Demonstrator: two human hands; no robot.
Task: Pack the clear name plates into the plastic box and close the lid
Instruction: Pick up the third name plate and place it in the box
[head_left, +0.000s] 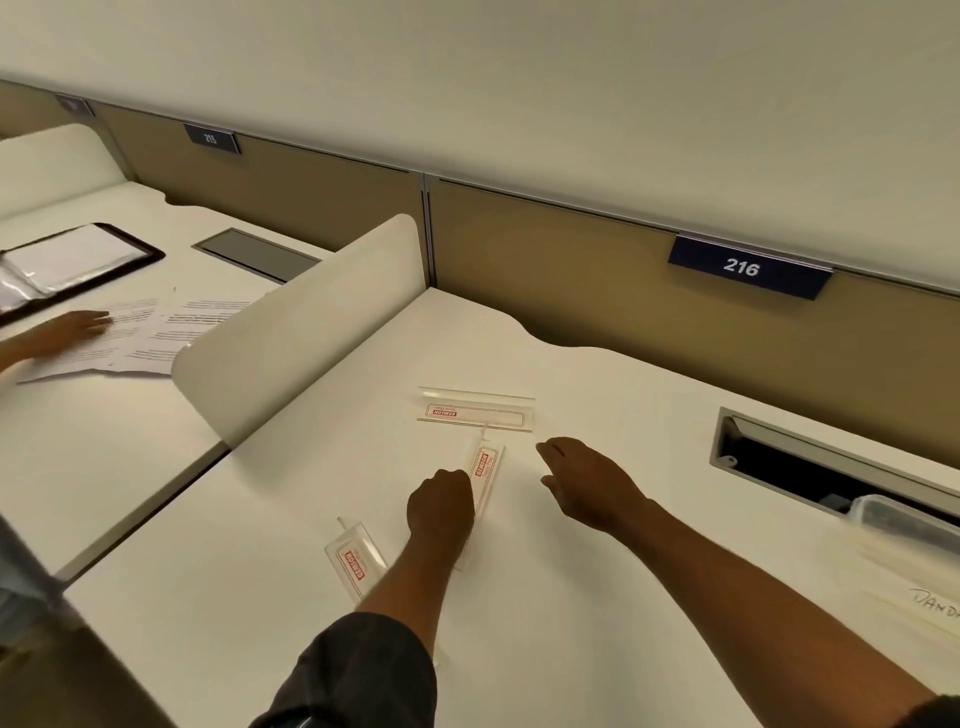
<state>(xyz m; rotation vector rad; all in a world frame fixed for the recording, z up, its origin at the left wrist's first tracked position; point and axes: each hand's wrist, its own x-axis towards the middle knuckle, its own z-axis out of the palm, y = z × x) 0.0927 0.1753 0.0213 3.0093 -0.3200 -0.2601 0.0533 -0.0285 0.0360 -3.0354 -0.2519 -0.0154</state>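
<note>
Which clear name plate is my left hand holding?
The middle name plate, gripped by the left hand; the far plate lies crosswise beyond, the near plate beside the forearm.

Clear name plates (476, 410), red-printed labels

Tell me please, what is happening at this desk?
A person is gathering clear name plates from the white desk. The left hand grips the middle name plate; the open right hand reaches toward the far name plate. The near name plate lies beside the left forearm. The plastic box stands at the right edge.
</note>
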